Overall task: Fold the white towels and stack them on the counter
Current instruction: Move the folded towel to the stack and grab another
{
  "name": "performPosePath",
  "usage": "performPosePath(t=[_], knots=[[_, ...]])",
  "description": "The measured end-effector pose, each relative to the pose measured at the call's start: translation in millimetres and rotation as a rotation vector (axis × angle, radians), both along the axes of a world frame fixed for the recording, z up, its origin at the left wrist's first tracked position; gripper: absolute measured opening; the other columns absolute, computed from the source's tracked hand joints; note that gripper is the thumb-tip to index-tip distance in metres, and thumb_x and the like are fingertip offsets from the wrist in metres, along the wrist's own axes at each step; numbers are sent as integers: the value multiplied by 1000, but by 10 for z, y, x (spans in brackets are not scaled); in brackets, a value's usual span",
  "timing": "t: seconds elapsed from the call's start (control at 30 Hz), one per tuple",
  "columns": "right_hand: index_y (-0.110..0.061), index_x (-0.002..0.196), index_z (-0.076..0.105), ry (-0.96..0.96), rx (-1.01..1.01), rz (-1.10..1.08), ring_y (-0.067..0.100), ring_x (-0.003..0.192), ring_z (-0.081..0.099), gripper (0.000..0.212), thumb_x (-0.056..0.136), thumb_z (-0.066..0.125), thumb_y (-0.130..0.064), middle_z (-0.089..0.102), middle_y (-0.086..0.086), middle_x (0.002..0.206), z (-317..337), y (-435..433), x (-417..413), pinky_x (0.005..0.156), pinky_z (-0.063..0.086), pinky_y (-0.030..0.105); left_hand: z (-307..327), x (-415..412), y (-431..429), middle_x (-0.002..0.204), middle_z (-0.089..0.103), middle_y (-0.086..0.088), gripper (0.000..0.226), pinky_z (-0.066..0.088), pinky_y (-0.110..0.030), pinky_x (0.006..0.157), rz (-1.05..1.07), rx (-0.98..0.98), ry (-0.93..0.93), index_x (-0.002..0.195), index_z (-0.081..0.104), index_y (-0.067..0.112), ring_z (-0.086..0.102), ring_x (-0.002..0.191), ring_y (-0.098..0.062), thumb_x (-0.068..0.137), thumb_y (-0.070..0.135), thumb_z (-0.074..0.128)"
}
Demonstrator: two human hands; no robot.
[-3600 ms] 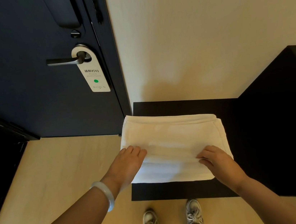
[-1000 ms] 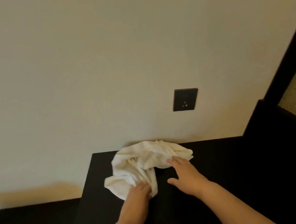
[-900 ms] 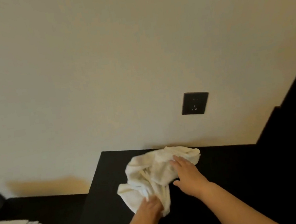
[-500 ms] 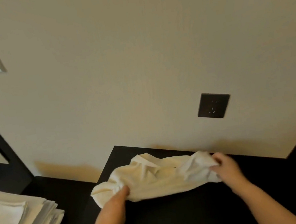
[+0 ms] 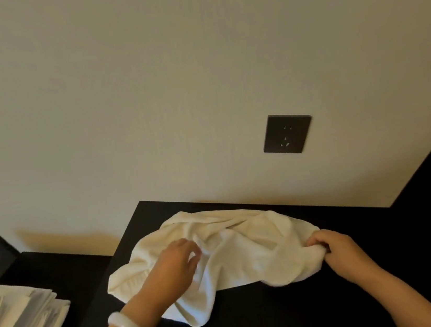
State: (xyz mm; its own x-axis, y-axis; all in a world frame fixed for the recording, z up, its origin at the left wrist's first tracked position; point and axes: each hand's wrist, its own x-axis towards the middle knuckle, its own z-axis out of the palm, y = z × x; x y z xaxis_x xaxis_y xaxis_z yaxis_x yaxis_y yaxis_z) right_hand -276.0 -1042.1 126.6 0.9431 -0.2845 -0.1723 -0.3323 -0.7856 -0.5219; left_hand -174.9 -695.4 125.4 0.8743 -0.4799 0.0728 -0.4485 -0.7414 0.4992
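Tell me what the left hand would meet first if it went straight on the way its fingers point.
The left hand rests on the white towel; straight on, away and rightward, its fingers would likely meet the towel's raised folds first, then the wall, though depth is unclear.

I have the towel (image 5: 236, 245) spread on the counter (image 5: 336, 298), its back edge close to the wall (image 5: 171, 86), with the socket (image 5: 286, 133) on that wall above and right of it. The left hand (image 5: 173, 267) sits over the towel's left half, and the right hand (image 5: 335, 251) pinches its right end. A stack of folded towels (image 5: 18, 321) lies far left on a lower ledge (image 5: 58, 266).
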Motion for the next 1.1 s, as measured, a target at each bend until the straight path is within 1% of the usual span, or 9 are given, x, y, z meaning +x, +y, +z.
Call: performPosePath(t=[0.2,0.37,0.53,0.67,0.77,0.9,0.97,1.03,1.1], knots=[[-29,70,64,43,32,-2,10,91,60,43,76,49,10,66,-9,90,-48,9,100,81,50,27,24,428,-396,132,52,4,28,39,-25,102,-28,64,-120,124,60,21,49,123,-16,98,18,53],[-27,58,70,22,46,-229,21,91,61,41,74,46,2,64,0,101,0,31,357,83,50,28,-66,860,-615,159,25,1,58,7,-45,121,53,442,-78,155,21,20,14,150,-23,101,15,42],[-16,86,57,86,69,-187,18,82,58,10,94,54,-20,60,0,92,29,310,650,78,51,34,-71,1024,-685,118,58,0,21,37,-36,102,60,507,-15,118,56,18,54,111,-22,100,20,44],[-15,123,53,300,-111,-145,28,115,53,70,84,51,-73,51,8,126,-87,494,788,95,44,41,-21,1066,-487,103,58,2,11,43,-30,88,20,525,-70,97,56,20,56,97,-19,98,27,47],[-16,120,57,311,-199,-40,26,115,53,52,90,55,-59,50,7,127,-10,519,775,95,48,38,61,1103,-230,99,61,1,8,37,-30,78,59,527,-63,98,52,21,56,91,-21,100,23,44],[-14,72,65,145,144,-231,17,67,62,41,91,61,-50,67,1,72,258,234,658,65,49,28,398,1143,-28,74,61,-6,9,45,-37,64,254,18,-43,95,52,18,57,69,-27,100,24,49],[-14,93,63,163,1,-286,19,84,63,37,92,61,-50,67,5,94,256,31,585,76,51,31,558,1121,15,72,63,-5,9,45,-35,60,252,4,-91,93,51,24,58,66,-25,100,28,48],[-9,130,50,365,-129,-295,24,110,59,64,87,63,-55,56,10,128,162,-7,480,86,50,33,649,1055,27,75,64,-4,14,42,-34,58,234,128,-157,92,50,23,58,67,-25,101,33,46],[-8,133,46,475,-147,-298,23,105,61,65,85,66,-47,55,8,125,39,49,367,76,51,28,682,990,-2,70,59,-2,29,37,-33,55,247,214,-180,81,50,18,55,64,-24,101,38,45]])
